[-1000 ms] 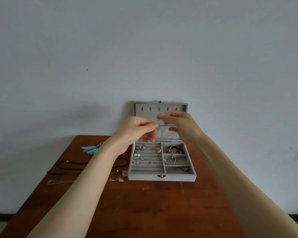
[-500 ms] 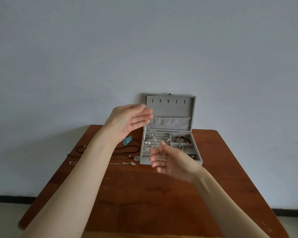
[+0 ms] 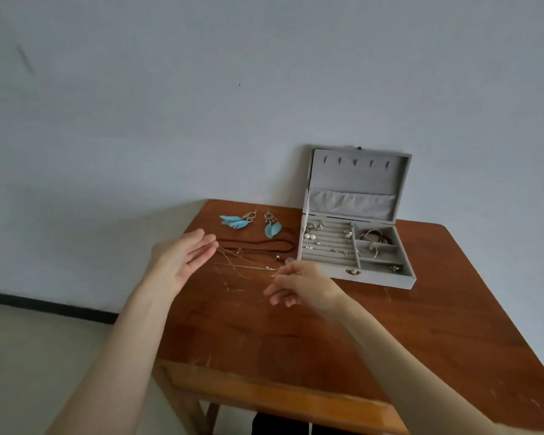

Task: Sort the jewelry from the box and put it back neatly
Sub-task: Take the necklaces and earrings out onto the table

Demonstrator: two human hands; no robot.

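grey jewelry box [image 3: 380, 279] | blue feather earrings [image 3: 236, 221] | brown table [image 3: 327, 334]

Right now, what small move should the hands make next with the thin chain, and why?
Probably lower the thin silver chain flat onto the brown wooden table: it stretches between the left hand and right hand, beside the dark cord necklace.

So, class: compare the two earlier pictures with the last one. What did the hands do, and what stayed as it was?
Both hands came down from in front of the box lid to the table left of the box. The left hand and right hand now stretch a thin silver chain low over the table; how they grip it is unclear. The grey box stayed open, and the feather earrings stayed put.
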